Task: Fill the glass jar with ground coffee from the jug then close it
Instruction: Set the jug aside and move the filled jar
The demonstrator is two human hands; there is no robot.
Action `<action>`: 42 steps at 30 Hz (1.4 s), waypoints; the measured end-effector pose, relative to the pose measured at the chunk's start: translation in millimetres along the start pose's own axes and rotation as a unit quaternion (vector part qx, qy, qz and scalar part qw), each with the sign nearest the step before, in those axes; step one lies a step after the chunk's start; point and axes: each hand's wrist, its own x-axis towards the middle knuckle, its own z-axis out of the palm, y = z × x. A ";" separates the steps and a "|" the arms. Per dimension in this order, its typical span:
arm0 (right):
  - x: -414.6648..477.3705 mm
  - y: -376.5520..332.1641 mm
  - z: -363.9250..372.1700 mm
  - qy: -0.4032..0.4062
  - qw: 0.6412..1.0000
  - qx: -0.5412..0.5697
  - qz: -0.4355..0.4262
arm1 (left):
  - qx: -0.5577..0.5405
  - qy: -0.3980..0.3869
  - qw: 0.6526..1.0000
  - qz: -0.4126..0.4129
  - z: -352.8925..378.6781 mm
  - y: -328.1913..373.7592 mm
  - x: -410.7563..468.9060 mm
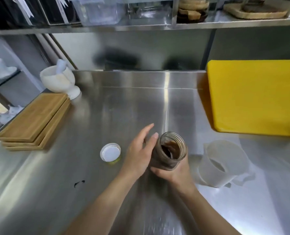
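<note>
The glass jar holds brown ground coffee and has no lid on it. It is tilted, mouth up, above the steel counter. My right hand grips the jar from below, around its base. My left hand is flat against the jar's left side with the fingers spread. The white lid lies upside down on the counter, left of my left hand. The translucent plastic jug stands to the right of the jar; it looks nearly empty.
A yellow cutting board lies at the back right. Stacked wooden trays sit at the left edge, with a white mortar and pestle behind them. A shelf with containers hangs above the back. A small dark smear marks the counter.
</note>
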 end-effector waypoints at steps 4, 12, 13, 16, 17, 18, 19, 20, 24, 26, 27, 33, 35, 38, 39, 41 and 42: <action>-1.3 -1.3 1.8 0.004 1.000 0.018 -0.012 | -0.055 0.034 0.998 0.005 -12.5 7.2 13.9; 2.8 -10.5 -6.5 0.014 0.999 0.013 -0.036 | -0.168 0.294 0.940 0.026 -49.5 15.7 34.8; 3.6 -9.8 -6.2 0.013 0.999 0.016 -0.035 | -0.192 0.315 0.929 0.022 -48.1 13.3 34.6; 5.7 -8.4 -3.0 -0.011 0.999 0.032 -0.028 | -0.156 0.196 0.968 -0.033 -19.2 -0.4 24.3; 6.4 -7.5 -2.5 -0.020 0.999 0.035 -0.027 | -0.112 0.112 0.986 -0.052 -6.8 -5.7 17.0; 6.6 -7.1 -2.6 -0.025 0.999 0.035 -0.026 | -0.075 0.051 0.994 -0.062 1.0 -9.2 10.1; 6.5 -7.0 -2.8 -0.024 0.999 0.036 -0.022 | -0.053 0.017 0.996 -0.066 3.4 -12.7 7.1; 6.3 -6.9 -3.2 -0.021 0.999 0.037 -0.018 | -0.045 0.007 0.997 -0.067 2.0 -15.0 8.4; 5.8 -7.4 -0.1 -0.005 0.999 0.043 -0.008 | -0.073 0.116 0.990 -0.037 -21.1 -6.6 20.1; 5.7 -7.9 4.6 -0.001 0.999 0.049 -0.007 | -0.130 0.211 0.968 -0.035 -39.3 -2.1 26.0; 5.5 -7.7 6.9 0.002 0.999 0.053 -0.010 | -0.152 0.252 0.955 -0.036 -50.2 -0.3 28.2; 5.9 -8.3 27.2 -0.007 0.998 0.054 -0.010 | -0.173 0.187 0.965 -0.059 -40.7 1.0 10.6; 5.7 -8.7 30.4 -0.019 0.998 0.060 -0.008 | -0.103 0.082 0.990 -0.048 -22.6 -4.5 -1.6; 6.6 -8.0 27.6 -0.028 0.998 0.048 -0.013 | -0.097 0.099 0.989 -0.041 -32.7 -5.3 2.9; 6.9 -8.4 26.5 -0.030 0.998 0.044 -0.015 | -0.108 0.127 0.985 -0.041 -40.2 -6.4 5.5; 6.1 -9.1 25.7 -0.028 0.999 0.039 -0.012 | -0.156 0.194 0.968 -0.039 -57.4 -8.0 14.5; 4.9 -9.6 25.8 -0.030 0.999 0.041 -0.009 | -0.180 0.228 0.956 -0.040 -64.6 -8.6 17.7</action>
